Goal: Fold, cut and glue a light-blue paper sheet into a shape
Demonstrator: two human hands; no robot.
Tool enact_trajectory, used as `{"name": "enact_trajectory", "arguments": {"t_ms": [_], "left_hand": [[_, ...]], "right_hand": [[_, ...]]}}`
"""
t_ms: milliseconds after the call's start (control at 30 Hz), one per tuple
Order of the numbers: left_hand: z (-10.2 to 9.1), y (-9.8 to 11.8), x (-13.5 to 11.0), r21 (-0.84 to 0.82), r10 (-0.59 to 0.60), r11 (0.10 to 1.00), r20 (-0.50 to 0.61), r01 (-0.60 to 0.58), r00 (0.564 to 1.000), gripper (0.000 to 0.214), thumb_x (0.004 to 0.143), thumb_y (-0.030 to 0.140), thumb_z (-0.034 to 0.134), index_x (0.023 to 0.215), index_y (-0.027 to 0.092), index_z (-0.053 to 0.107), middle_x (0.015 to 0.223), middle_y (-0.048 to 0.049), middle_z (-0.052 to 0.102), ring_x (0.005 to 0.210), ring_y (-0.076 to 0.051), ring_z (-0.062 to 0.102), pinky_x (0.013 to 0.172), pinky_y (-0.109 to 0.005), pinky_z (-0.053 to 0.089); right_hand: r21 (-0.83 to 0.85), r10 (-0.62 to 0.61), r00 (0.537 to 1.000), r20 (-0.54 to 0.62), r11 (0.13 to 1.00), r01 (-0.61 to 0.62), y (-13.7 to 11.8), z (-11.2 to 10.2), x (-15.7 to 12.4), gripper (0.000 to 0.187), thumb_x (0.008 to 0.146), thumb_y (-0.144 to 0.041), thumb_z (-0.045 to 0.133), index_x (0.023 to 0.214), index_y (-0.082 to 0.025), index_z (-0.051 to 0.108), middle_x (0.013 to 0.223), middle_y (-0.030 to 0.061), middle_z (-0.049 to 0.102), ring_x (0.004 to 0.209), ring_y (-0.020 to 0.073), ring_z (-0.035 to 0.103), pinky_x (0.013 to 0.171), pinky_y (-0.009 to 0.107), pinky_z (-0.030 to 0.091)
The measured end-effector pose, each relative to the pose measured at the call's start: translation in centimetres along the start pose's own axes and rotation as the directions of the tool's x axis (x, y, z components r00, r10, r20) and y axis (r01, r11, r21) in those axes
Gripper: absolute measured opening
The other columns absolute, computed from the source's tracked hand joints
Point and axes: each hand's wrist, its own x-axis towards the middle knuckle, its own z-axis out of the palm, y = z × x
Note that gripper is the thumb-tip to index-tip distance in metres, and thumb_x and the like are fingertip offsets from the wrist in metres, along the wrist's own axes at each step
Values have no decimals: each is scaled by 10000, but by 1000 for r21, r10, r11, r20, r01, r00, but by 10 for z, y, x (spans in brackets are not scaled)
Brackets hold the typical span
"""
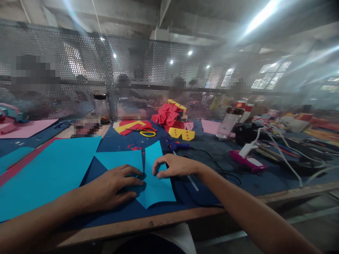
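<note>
In front of me lies a bright blue sheet of paper (159,190) with a crease down its middle and a narrow gap at its top edge. My left hand (119,185) rests flat on its left part, fingers spread, fingertips by the crease. Over the right part is my right hand (173,165), its index finger bent and its thumb apart from it, with nothing visible between them. Whether its fingertips touch the paper I cannot tell. Just behind my right hand lies a blue glue gun (176,145) with a black cord.
A larger blue sheet (53,169) covers the left side. Farther back are scissors (147,132), red and yellow paper pieces (169,116) and a glass jar (101,109). To the right stand a tilted glass bottle (229,125) and a purple power strip (247,161) with white cables.
</note>
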Motion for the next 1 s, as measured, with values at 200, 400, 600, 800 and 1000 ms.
{"name": "enact_trajectory", "arguments": {"t_ms": [200, 400, 600, 800, 1000], "left_hand": [[3, -1, -1, 2, 50, 999, -50, -50, 998, 314, 947, 259, 587, 1255, 309, 623, 1321, -77, 586, 1185, -250, 571, 953, -407, 521], [0, 3, 0, -28, 75, 997, -33, -75, 997, 278, 969, 237, 551, 1224, 283, 651, 1227, -71, 639, 1109, -220, 606, 929, -383, 532], [-1, 3, -1, -11, 60, 998, -7, -61, 998, 275, 974, 239, 543, 1219, 282, 659, 1249, -74, 621, 1121, -225, 598, 942, -399, 522], [-1, 1, -1, -5, 62, 998, 0, -62, 998, 285, 980, 263, 543, 1243, 292, 649, 1257, -76, 617, 1125, -225, 591, 938, -399, 523], [-1, 0, -1, 2, 79, 997, -2, -79, 997, 290, 988, 276, 535, 1255, 293, 647, 1252, -83, 624, 1134, -225, 587, 935, -379, 524]], "right_hand": [[-4, 11, 1000, -25, 1000, -11, 3, 1, 0, 228, 812, -296, 689, 1004, -180, 730, 1004, 14, 736, 925, 186, 644, 803, 257, 434], [-26, 7, 999, -47, 1000, -8, -3, 0, -4, 297, 845, -384, 675, 1075, -202, 719, 1096, 24, 718, 995, 202, 640, 852, 264, 431], [-22, 40, 996, -76, 999, -42, -10, 10, -14, 305, 843, -371, 675, 1098, -207, 714, 1092, 20, 714, 953, 197, 636, 817, 264, 435], [-3, 14, 997, -74, 1000, -15, -3, 16, -14, 211, 850, -251, 629, 1029, -195, 724, 1038, 12, 726, 945, 191, 642, 837, 270, 433], [14, 1, 999, -32, 1000, -1, -2, 13, -15, 201, 851, -228, 606, 1011, -184, 721, 1023, 14, 732, 924, 184, 653, 812, 263, 441]]}}
